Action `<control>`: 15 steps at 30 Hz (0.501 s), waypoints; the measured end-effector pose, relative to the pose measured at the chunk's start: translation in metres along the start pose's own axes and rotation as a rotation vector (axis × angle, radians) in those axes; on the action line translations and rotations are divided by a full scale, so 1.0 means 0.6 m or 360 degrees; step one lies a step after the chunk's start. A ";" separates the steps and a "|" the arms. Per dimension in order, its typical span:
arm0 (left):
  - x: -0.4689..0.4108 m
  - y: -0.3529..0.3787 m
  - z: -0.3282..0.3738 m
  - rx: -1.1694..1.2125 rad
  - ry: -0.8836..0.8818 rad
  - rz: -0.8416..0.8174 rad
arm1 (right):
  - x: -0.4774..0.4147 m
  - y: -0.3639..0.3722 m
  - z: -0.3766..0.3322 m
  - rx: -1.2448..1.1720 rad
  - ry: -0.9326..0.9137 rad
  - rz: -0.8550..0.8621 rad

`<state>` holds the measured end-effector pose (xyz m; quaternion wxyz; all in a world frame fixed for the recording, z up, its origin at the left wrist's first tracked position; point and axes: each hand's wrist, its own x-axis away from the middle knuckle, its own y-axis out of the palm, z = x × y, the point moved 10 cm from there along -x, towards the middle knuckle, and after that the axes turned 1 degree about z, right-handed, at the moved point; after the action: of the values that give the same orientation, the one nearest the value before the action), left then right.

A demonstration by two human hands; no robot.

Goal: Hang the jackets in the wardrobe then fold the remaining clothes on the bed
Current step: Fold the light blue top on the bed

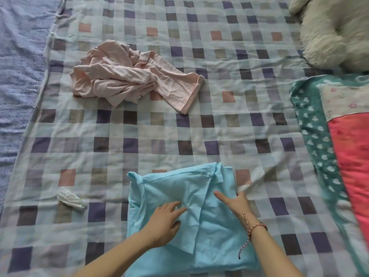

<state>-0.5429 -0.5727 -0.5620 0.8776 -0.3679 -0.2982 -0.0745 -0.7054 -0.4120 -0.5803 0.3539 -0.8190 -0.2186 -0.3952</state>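
The right hand [235, 202] is sitting at the right edge of the blue garment [209, 236], its fingers smearing into blur, so its grip is impossible to tell. The left hand [166, 222] is pressing flat on that garment, fingers straight, at six o'clock on the checked bedspread [199, 132]. A pink garment [127, 78] is lying crumpled at eleven o'clock, and a plush toy [335, 31] is getting cropped at two o'clock

Two garments [127, 76] [211, 232], two hands [163, 222] [237, 202]

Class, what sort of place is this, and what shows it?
Probably a bedroom: a checked bedsheet spreads underneath, with a white plush toy and a colourful quilt at its right edge.
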 end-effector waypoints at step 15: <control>0.079 -0.023 -0.096 0.3053 -0.0692 0.0484 | 0.276 0.302 -0.106 0.1094 -0.1150 -0.0899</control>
<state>-0.4825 -0.6183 -0.5582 0.7301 0.4573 -0.3362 0.3804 -0.5230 -0.5654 -0.4936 0.3835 -0.6497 -0.6520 -0.0756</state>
